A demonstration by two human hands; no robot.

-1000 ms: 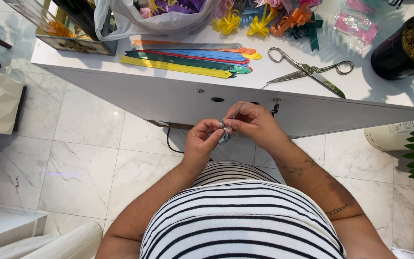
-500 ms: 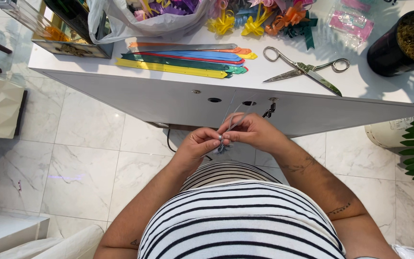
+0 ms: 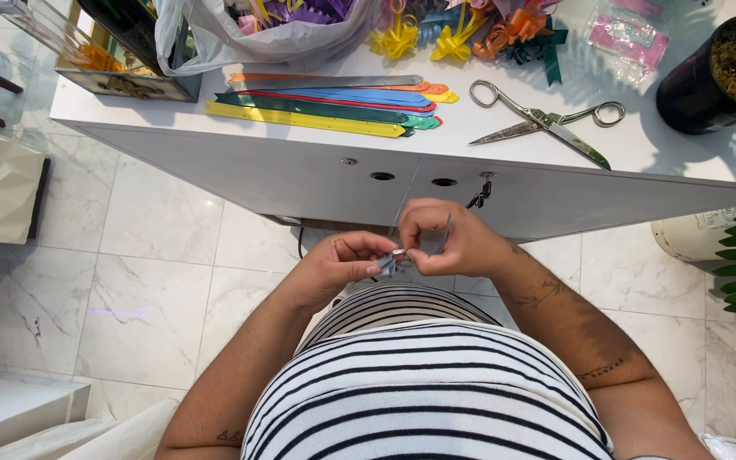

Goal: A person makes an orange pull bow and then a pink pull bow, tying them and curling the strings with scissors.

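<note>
Item in hand: I see a small grey-silver ribbon piece, glossy and crumpled into a tight bunch, held in front of a black-and-white striped shirt and below the front edge of a white table. My left hand is closed on it, thumb and fingertips pinching the bunch from the left. My right hand is curled shut beside it, pinching a thin grey strip that stands nearly upright between the fingers; whether it joins the bunch I cannot tell. A second thin strand rises from the bunch, its long axis running up and slightly right toward the table edge. On the table: a fan of flat ribbon strips, long and smooth, in yellow, green, red, blue and orange, their pointed ends toward the right; metal scissors lying open, blades pointing lower right; looped ribbon bows in yellow, orange and dark green; a translucent plastic bag; a dark round pot. Floor: polished pale marble tiles.
</note>
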